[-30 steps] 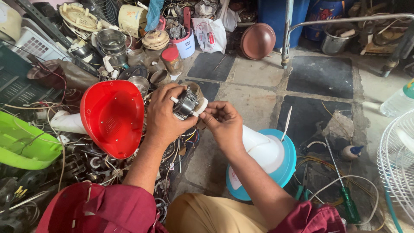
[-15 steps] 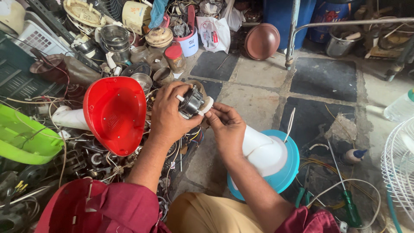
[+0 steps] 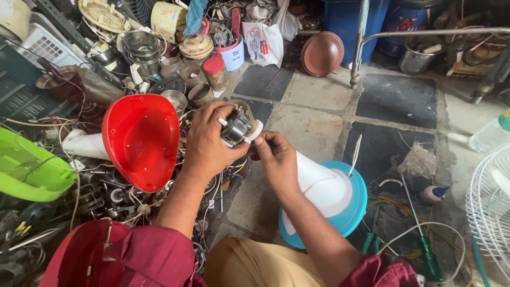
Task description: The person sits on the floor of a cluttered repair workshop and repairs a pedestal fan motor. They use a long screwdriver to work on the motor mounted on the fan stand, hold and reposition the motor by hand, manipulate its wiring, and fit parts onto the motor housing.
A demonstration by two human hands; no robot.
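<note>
Head view, looking down at a cluttered floor. Left hand (image 3: 208,146): fingers wrapped around a small fan motor (image 3: 236,126), dark metal with a short shaft stub, held above the floor between the two hands. Right hand (image 3: 276,159): fingertips pinched at the motor's white end piece, touching it from the right. Just left of the left hand: a red plastic fan housing (image 3: 141,141), tilted, resting on a heap of wires and metal parts. Below the right forearm: a white fan stand on a blue round base (image 3: 353,204). Right edge: white wire fan guard (image 3: 491,212). Lower right on the floor: green-handled screwdriver (image 3: 427,255). Far left: green plastic tray (image 3: 29,170).
</note>
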